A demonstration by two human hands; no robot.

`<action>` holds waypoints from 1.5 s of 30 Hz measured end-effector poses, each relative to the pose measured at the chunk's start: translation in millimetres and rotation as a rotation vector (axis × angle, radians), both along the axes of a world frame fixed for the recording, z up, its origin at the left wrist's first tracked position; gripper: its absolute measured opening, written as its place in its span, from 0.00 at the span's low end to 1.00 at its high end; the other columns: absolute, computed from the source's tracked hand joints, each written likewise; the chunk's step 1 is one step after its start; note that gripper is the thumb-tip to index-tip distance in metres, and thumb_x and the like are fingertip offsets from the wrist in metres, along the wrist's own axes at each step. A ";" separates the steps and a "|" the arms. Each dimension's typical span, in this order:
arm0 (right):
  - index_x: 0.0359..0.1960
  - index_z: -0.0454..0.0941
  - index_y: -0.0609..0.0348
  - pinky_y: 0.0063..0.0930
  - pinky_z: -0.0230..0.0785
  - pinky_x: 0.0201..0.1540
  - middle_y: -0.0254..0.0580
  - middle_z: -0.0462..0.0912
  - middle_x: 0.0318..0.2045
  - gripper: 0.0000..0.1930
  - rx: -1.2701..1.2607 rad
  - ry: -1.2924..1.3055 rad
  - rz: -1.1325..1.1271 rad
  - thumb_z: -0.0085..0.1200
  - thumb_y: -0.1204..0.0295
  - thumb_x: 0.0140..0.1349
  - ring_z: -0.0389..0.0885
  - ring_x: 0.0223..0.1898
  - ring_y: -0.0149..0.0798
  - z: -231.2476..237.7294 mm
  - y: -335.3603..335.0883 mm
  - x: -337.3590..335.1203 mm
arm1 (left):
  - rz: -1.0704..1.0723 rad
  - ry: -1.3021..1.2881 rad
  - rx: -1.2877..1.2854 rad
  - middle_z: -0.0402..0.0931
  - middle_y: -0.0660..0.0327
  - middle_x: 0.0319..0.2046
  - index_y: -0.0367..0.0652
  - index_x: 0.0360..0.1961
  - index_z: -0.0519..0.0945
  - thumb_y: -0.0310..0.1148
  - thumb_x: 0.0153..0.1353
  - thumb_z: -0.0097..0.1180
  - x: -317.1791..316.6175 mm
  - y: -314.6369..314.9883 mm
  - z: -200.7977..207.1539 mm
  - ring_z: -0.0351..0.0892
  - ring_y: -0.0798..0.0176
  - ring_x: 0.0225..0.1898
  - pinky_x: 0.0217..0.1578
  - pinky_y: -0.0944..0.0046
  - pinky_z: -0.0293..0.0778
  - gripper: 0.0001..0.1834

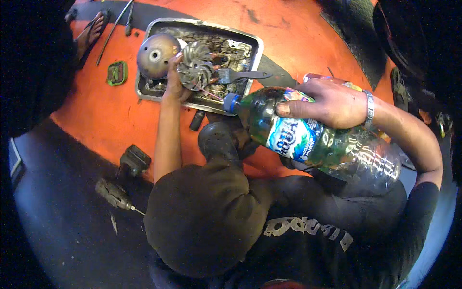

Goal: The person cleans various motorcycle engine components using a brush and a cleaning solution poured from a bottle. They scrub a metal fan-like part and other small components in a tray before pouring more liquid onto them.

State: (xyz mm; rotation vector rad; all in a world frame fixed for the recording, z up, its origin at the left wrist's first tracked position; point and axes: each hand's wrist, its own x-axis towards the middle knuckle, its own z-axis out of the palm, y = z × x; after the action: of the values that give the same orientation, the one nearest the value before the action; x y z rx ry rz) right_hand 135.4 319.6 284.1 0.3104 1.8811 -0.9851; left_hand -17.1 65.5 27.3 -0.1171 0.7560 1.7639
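Note:
My left hand is closed on a finned metal disc, held over the metal tray. In my right hand is a large plastic bottle with yellow-green liquid. It lies tilted, its blue cap pointing at the disc, and a thin stream runs from the cap toward the disc. Beside the disc, a paintbrush crosses the tray, bristles against the disc's edge; fingertips show near the bristles. A round domed metal part with a central hole rests at the tray's left.
Dark grime coats the tray. A green-framed piece and a long rod lie on the orange floor at left. Nearer sit a power drill and a short black cylinder. Another person's sandalled foot is at the far left.

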 end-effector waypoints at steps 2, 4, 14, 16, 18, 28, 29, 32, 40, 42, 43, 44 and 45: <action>0.50 0.80 0.60 0.41 0.68 0.51 0.57 0.80 0.39 0.38 0.043 -0.012 0.090 0.47 0.33 0.62 0.78 0.47 0.51 -2.3 0.8 2.8 | 0.001 0.047 -0.014 0.73 0.47 0.59 0.45 0.67 0.67 0.62 0.60 0.43 -0.6 1.1 2.3 0.79 0.43 0.54 0.50 0.37 0.79 0.41; 0.48 0.81 0.59 0.40 0.68 0.51 0.55 0.80 0.37 0.38 0.065 -0.020 0.157 0.47 0.32 0.61 0.78 0.45 0.49 -3.4 0.8 4.4 | -0.010 0.079 -0.038 0.72 0.46 0.60 0.45 0.67 0.67 0.63 0.60 0.45 -2.8 2.3 4.6 0.79 0.42 0.54 0.51 0.37 0.78 0.42; 0.40 0.84 0.55 0.36 0.68 0.48 0.43 0.82 0.32 0.38 0.121 -0.116 0.148 0.47 0.29 0.58 0.75 0.41 0.41 -4.5 -0.3 8.1 | 0.024 0.078 -0.054 0.71 0.43 0.60 0.43 0.67 0.66 0.65 0.60 0.44 -3.4 4.8 9.3 0.79 0.36 0.53 0.50 0.36 0.78 0.43; 0.41 0.84 0.55 0.35 0.68 0.48 0.43 0.82 0.33 0.39 0.083 -0.130 0.125 0.47 0.28 0.58 0.75 0.40 0.40 -5.3 -0.6 9.6 | 0.024 0.068 -0.068 0.72 0.43 0.59 0.43 0.67 0.66 0.66 0.61 0.44 -2.9 5.0 11.3 0.79 0.36 0.53 0.50 0.36 0.78 0.43; 0.43 0.83 0.55 0.34 0.68 0.47 0.43 0.82 0.34 0.40 0.150 -0.089 0.137 0.48 0.27 0.56 0.75 0.41 0.40 -4.8 -0.4 10.6 | 0.030 0.081 -0.079 0.73 0.43 0.57 0.44 0.66 0.66 0.66 0.61 0.42 -2.9 4.9 12.7 0.80 0.36 0.51 0.49 0.37 0.79 0.43; 0.49 0.82 0.53 0.37 0.70 0.49 0.49 0.80 0.37 0.41 0.235 -0.095 0.155 0.47 0.27 0.56 0.77 0.46 0.45 -1.1 0.3 9.0 | 0.053 0.109 -0.197 0.78 0.47 0.51 0.49 0.62 0.70 0.68 0.64 0.38 -2.6 4.9 12.7 0.84 0.43 0.44 0.42 0.41 0.81 0.39; 0.49 0.82 0.53 0.37 0.70 0.49 0.49 0.80 0.37 0.41 0.208 -0.082 0.135 0.47 0.27 0.56 0.77 0.46 0.45 -1.8 0.3 9.4 | 0.052 0.092 -0.225 0.78 0.47 0.50 0.49 0.62 0.70 0.68 0.64 0.38 -2.3 5.1 13.7 0.84 0.44 0.43 0.41 0.42 0.81 0.39; 0.49 0.82 0.52 0.36 0.69 0.50 0.47 0.80 0.37 0.40 0.228 -0.106 0.158 0.46 0.28 0.57 0.77 0.45 0.45 -4.2 2.0 11.0 | 0.068 0.135 -0.226 0.79 0.48 0.49 0.48 0.61 0.70 0.68 0.65 0.37 0.2 6.4 16.6 0.84 0.44 0.42 0.41 0.42 0.82 0.38; 0.44 0.83 0.52 0.45 0.72 0.49 0.49 0.85 0.39 0.43 0.185 -0.094 0.235 0.38 0.24 0.57 0.84 0.44 0.49 -11.6 5.6 13.6 | 0.060 0.139 -0.222 0.80 0.49 0.46 0.46 0.59 0.70 0.66 0.65 0.39 2.3 7.8 17.9 0.85 0.45 0.40 0.38 0.49 0.84 0.37; 0.43 0.83 0.54 0.44 0.72 0.48 0.49 0.85 0.39 0.43 0.117 -0.078 0.163 0.39 0.25 0.58 0.85 0.44 0.48 -12.4 6.4 12.5 | 0.066 0.153 -0.232 0.80 0.49 0.46 0.46 0.59 0.70 0.66 0.65 0.39 2.0 8.8 17.9 0.85 0.46 0.40 0.38 0.49 0.84 0.37; 0.43 0.83 0.56 0.43 0.73 0.47 0.49 0.85 0.38 0.43 0.111 -0.099 0.116 0.40 0.25 0.58 0.85 0.43 0.47 -12.6 6.8 12.1 | 0.067 0.158 -0.256 0.80 0.49 0.46 0.46 0.58 0.71 0.66 0.65 0.39 1.7 9.0 18.2 0.85 0.46 0.40 0.37 0.49 0.84 0.36; 0.41 0.83 0.58 0.41 0.73 0.46 0.50 0.85 0.36 0.43 0.071 -0.112 0.071 0.41 0.26 0.58 0.85 0.41 0.46 -12.1 6.8 12.6 | 0.084 0.167 -0.257 0.80 0.50 0.44 0.47 0.58 0.71 0.66 0.65 0.40 1.9 9.3 18.6 0.85 0.46 0.40 0.36 0.49 0.84 0.36; 0.41 0.83 0.58 0.41 0.73 0.46 0.50 0.85 0.36 0.43 0.027 -0.084 0.065 0.41 0.26 0.58 0.85 0.41 0.46 -11.9 6.9 13.1 | 0.096 0.178 -0.256 0.80 0.50 0.44 0.47 0.58 0.71 0.66 0.65 0.40 1.8 8.9 19.4 0.85 0.46 0.40 0.36 0.49 0.84 0.36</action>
State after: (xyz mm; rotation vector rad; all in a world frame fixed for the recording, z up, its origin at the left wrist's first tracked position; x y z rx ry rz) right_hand 148.5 326.5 272.1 0.3004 1.8189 -0.8903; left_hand -15.3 74.4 46.7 -0.1724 1.1210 1.7775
